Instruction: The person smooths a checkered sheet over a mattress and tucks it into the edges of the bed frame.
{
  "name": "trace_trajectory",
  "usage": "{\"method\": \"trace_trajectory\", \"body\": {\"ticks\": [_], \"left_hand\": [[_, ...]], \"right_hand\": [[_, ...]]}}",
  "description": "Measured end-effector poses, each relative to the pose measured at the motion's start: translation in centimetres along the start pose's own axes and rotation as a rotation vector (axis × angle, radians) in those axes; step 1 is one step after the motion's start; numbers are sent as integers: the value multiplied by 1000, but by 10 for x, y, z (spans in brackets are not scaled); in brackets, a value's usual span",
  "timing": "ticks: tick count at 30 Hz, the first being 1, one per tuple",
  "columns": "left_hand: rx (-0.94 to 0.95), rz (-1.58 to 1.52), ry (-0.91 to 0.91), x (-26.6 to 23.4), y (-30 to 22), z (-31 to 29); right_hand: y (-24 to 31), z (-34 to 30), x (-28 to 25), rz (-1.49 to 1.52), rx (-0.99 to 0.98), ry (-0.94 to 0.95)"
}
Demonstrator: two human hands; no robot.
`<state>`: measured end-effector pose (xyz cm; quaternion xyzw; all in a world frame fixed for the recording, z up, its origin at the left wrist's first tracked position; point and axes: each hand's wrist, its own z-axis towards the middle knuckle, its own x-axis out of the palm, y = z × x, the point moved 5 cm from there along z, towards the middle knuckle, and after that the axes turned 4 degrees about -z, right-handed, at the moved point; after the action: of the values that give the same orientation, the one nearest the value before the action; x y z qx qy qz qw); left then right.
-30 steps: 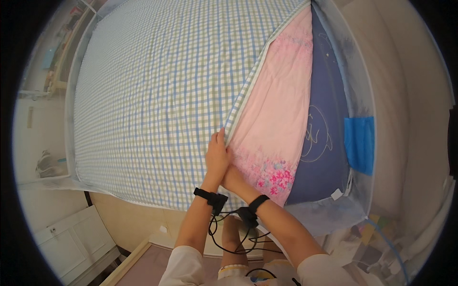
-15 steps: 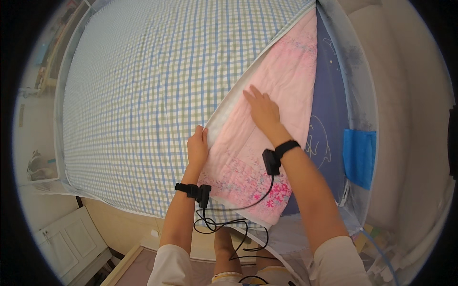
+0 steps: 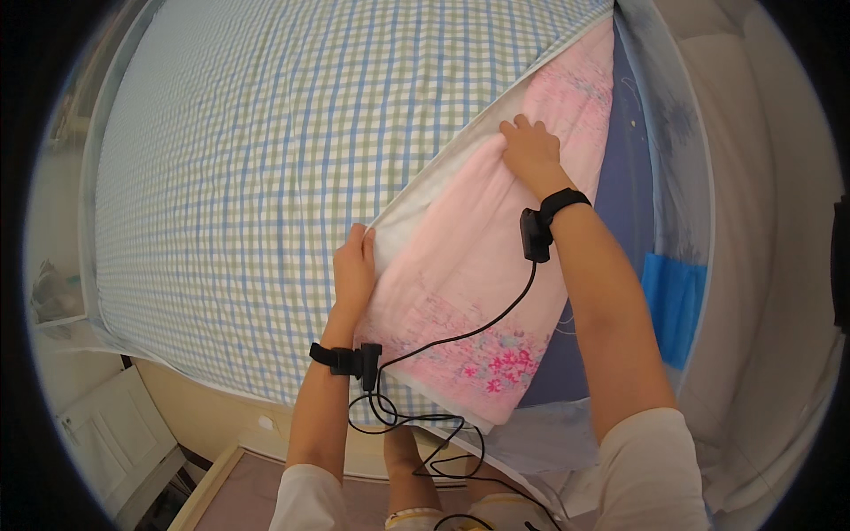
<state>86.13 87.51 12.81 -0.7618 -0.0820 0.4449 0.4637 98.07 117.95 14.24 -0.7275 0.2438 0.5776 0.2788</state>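
Note:
A blue, green and white checked bed cover (image 3: 257,168) spreads over most of the bed. Its folded edge runs diagonally and shows a white underside (image 3: 403,234). My left hand (image 3: 354,273) is closed on that edge, thumb toward the pink layer. Beside it lies a pink quilt (image 3: 460,248) with a floral print and bright pink flowers at its near end. My right hand (image 3: 533,157) grips the quilt's surface farther up, bunching it into soft folds beside the white underside. Part of the quilt lies under the checked edge and is hidden.
Right of the quilt shows a dark blue mattress surface (image 3: 622,177) with pale line drawings. A bright blue cloth pocket (image 3: 675,305) hangs on the grey mesh side (image 3: 686,159). Black cables (image 3: 416,418) dangle between the devices on my wrists. A white cabinet (image 3: 115,434) stands lower left.
My right hand has moved up and right and closed on the quilt, pulling up folds. My left hand has shifted slightly left, still at the cover's edge, and the view has shifted a little.

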Motion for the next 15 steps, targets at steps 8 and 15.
{"method": "trace_trajectory", "body": {"ticks": [8, 15], "left_hand": [[2, 13, -43, 4, 14, -3], [237, 167, -124, -3, -24, -36]], "right_hand": [[-39, 21, 2, -10, -39, -123], [-38, 31, 26, -141, -45, -99]]}}
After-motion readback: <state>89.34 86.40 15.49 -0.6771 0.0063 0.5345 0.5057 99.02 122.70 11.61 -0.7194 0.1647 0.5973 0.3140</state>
